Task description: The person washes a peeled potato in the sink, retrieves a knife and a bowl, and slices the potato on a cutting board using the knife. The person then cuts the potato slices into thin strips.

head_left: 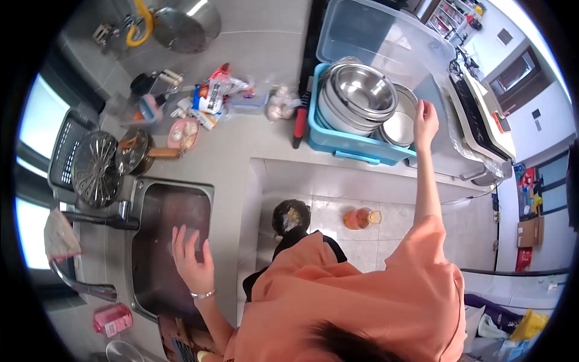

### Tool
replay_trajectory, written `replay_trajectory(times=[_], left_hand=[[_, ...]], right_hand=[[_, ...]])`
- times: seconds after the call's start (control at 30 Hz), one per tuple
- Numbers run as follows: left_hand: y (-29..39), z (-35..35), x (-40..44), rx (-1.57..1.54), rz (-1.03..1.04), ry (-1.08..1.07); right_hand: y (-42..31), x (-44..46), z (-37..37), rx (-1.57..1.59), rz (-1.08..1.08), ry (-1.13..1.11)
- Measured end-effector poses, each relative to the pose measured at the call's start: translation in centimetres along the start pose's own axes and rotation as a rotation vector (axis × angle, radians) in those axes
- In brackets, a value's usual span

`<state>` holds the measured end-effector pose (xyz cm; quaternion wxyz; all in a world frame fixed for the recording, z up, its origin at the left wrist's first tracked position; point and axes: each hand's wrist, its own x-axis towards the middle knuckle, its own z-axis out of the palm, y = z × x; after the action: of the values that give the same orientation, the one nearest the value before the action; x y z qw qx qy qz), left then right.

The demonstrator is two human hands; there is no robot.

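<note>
Blue bin (362, 150) beside right hand (426, 120)

On my feed, I see a loose coral-orange fabric top (356, 295) with wide short sleeves (419, 241), black cloth (335, 247) beneath, dark hair (350, 345), and a narrow silvery bracelet (203, 295) circling the left wrist (201, 288).
</note>
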<state>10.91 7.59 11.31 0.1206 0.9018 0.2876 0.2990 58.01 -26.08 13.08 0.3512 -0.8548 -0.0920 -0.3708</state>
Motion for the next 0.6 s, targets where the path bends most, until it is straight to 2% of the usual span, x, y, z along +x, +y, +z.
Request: replay_trajectory(times=[0.07,0.2,0.3,0.37,0.4,0.47,0.6], left_hand=[[2.2,1.5,2.5,-0.016,0.081,-0.021],[4.8,4.1,4.7,-0.066,0.122,-0.054],[5.1,5.7,5.0,-0.106,0.088,-0.109],[5.3,7.2,5.8,-0.171,0.068,-0.171],[5.8,7.7,6.5,-0.163,0.062,-0.170],[7.6,9.2,8.2,-0.241,0.092,-0.254],[12.3,12.4,12.1,-0.340,0.196,-0.267]], right_hand=[[3.3,2.6,0.6,-0.154,-0.083,-0.061],[4.6,5.0,2.0,-0.207,-0.163,-0.176],[3.5,5.7,3.7,-0.106,-0.106,-0.303],[2.8,6.5,5.3,-0.094,-0.011,-0.528],[1.9,6.8,5.4,-0.087,-0.012,-0.535],[-0.2,7.2,5.1,-0.086,0.138,-0.909],[-1.0,8.1,5.2,-0.103,0.147,-0.970]])
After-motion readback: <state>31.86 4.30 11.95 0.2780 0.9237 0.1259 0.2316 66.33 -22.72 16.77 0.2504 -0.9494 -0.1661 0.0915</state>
